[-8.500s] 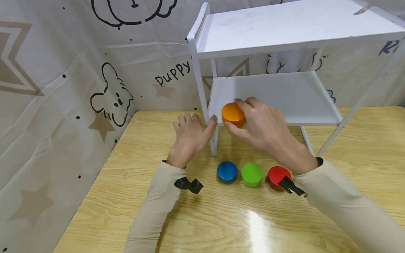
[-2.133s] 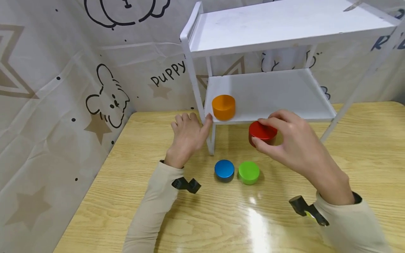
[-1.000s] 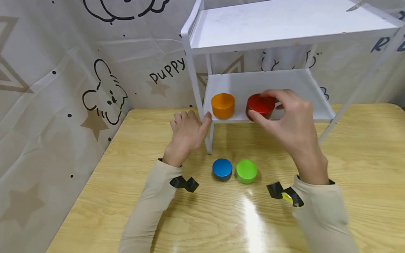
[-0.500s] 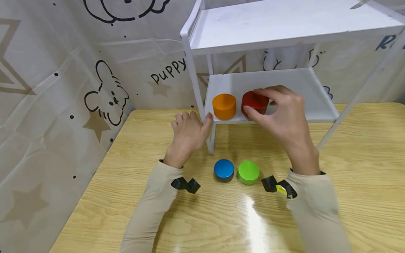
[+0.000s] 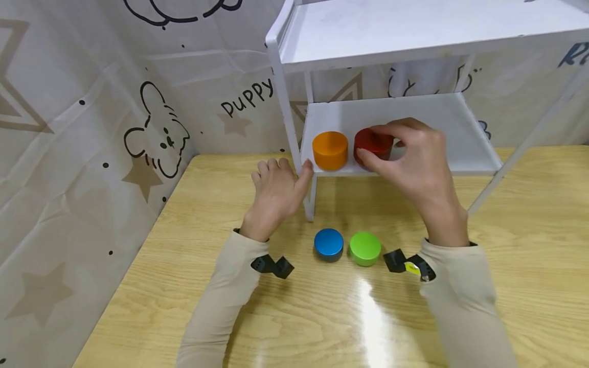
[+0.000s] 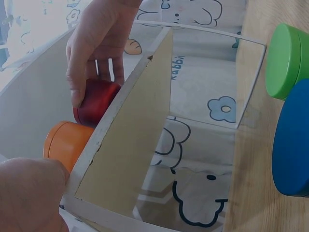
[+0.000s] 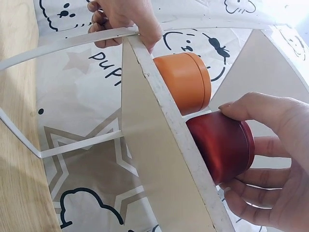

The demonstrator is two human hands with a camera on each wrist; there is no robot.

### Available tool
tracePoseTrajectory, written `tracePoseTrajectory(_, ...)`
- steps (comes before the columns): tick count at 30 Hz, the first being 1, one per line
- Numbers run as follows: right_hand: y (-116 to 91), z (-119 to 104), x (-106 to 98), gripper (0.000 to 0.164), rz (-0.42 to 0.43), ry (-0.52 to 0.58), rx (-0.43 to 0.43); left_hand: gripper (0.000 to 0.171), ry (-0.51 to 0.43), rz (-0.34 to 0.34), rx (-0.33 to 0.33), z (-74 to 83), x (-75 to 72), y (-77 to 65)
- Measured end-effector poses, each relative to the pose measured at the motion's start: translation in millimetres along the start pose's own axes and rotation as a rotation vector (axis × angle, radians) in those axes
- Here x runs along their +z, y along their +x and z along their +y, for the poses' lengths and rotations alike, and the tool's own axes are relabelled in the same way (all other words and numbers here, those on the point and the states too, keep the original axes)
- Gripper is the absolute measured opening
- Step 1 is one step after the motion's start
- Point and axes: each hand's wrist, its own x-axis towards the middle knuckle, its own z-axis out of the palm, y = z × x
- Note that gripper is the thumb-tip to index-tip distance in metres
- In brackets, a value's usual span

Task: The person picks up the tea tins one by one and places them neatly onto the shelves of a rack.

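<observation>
White boards form the rack (image 5: 442, 55): the front edge of its lower shelf (image 5: 448, 128) runs on well past the red tin (image 7: 217, 147) to the right-hand post. Red is upright at that edge, a narrow gap from the orange tin (image 5: 330, 151), which stands near the left end. Right hand (image 5: 418, 163): spread only to the red tin's width, holding it with the thumb on one side and fingers on the other. Left hand (image 5: 278, 191): thumb on the shelf's front left corner, near orange; the other fingers lie relaxed and slightly apart beyond the post, holding nothing. On the wooden table (image 5: 299, 317), between the forearms, the blue tin (image 5: 329, 245) and green tin (image 5: 365, 249) sit just beside each other. Lids cover the tins, hiding any contents
</observation>
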Motion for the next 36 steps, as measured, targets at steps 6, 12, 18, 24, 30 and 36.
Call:
tracePoseTrajectory(6,0.2,-0.6,0.9,0.033,-0.022,0.006,-0.004,0.061,0.010,-0.001,-0.008,1.3,-0.5,0.8)
tracePoseTrajectory(12,0.4,1.3,0.3,0.033,-0.029,0.021,0.015,0.062,0.013,-0.006,-0.007,1.9,-1.0,0.2)
tracePoseTrajectory(18,0.9,1.6,1.3,0.034,-0.039,0.012,0.011,0.060,0.022,-0.004,-0.002,1.5,-1.3,-0.2)
tracePoseTrajectory(24,0.0,1.3,3.1,0.034,-0.039,-0.009,-0.004,0.060,0.020,-0.007,-0.007,1.0,-0.9,0.0)
tracePoseTrajectory(30,-0.4,1.6,2.7,0.034,-0.039,-0.001,0.003,0.060,0.018,-0.007,-0.006,1.7,-1.9,-0.3)
tracePoseTrajectory(36,-0.7,1.8,2.0,0.038,-0.043,-0.016,0.000,0.060,0.024,-0.007,-0.007,1.8,-1.9,-0.3)
